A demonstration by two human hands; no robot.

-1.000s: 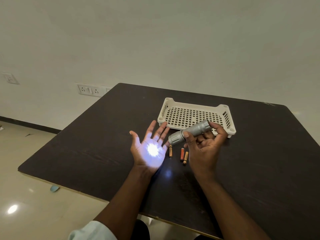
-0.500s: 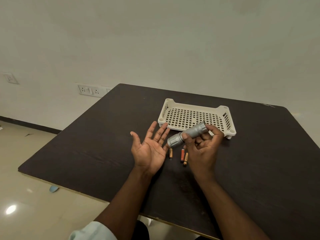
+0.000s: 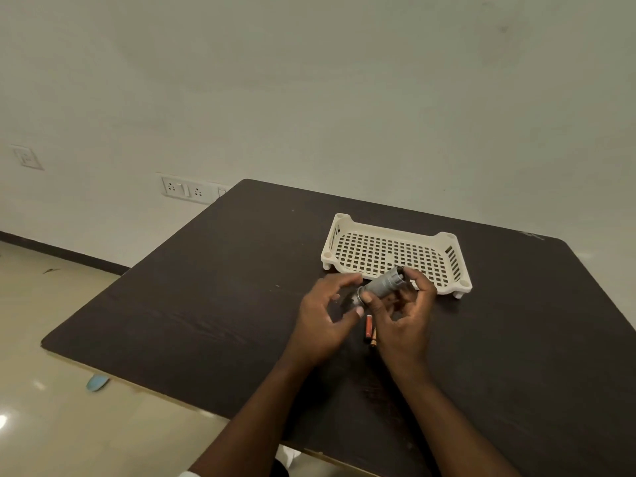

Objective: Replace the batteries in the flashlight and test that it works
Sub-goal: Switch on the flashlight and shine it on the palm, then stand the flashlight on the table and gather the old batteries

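A short silver flashlight (image 3: 382,285) is held above the dark table (image 3: 213,297), its head end toward the left. My right hand (image 3: 402,321) grips its body, thumb on the near side and fingers over the tail. My left hand (image 3: 327,315) curls around the head end, thumb and fingertips close to the lens; the light is off. Two orange-and-brown batteries (image 3: 370,333) lie on the table just below and between my hands, partly covered by my right hand.
A cream perforated plastic tray (image 3: 389,253) stands on short legs right behind my hands. The table's near-left edge runs diagonally, with floor beyond it. Wall sockets (image 3: 184,189) sit on the wall at the left.
The beam on my left palm went out. My left hand then turned from an open palm and moved right onto the flashlight's head. A third battery is now hidden behind it.
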